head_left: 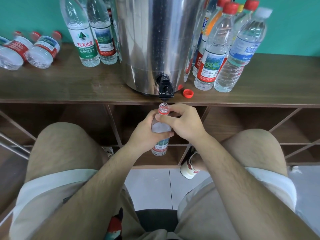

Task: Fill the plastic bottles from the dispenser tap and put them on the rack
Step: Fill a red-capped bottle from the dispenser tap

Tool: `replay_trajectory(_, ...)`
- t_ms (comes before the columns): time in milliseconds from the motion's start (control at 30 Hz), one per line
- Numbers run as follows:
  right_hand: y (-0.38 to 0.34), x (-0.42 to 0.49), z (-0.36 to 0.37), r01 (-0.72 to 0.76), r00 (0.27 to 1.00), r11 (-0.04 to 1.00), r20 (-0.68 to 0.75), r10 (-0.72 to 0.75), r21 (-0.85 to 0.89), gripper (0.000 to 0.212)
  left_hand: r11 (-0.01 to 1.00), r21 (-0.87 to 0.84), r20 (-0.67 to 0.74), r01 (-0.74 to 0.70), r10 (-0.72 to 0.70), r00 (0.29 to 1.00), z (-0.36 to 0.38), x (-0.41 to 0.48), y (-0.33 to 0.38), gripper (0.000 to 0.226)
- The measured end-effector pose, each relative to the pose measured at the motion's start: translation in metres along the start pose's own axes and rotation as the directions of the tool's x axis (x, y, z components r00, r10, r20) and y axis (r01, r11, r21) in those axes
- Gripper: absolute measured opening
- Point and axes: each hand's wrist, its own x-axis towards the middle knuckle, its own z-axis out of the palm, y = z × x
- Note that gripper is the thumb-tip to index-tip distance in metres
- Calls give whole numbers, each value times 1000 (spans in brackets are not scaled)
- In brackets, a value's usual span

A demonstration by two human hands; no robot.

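Head view: an uncapped plastic bottle (160,147), its water level unclear, stands upright directly below the black dispenser tap (165,88), the left hand (147,131) wrapped round its body, the right hand (184,122) gripping its shoulder.

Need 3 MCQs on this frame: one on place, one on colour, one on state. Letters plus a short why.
1. Where is the mouth of the held bottle?
A. Right under the tap
B. Against the floor
C. Inside a shelf compartment

2. What colour is the loose cap on the shelf top right of the tap?
A. Blue
B. White
C. Red

3. What state is the held bottle in?
A. Capped
B. Uncapped, held in both hands
C. Lying on its side

Answers:
1 A: the neck sits just below the tap.
2 C: the cap is plainly red.
3 B: the left hand grips the body, the right hand holds the neck, and the mouth is open.
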Motion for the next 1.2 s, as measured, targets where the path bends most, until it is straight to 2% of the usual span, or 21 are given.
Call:
replay_trajectory(333,2,0,0,-11,1000,1000,22,11,-13,22,1000,3,-8,-11,11,1000,-1,0,0,81)
replay_trajectory(1200,-2,1,2,-29,999,1000,38,29,11,17,1000,12,-15,7,-7,1000,-1,-1,1,79)
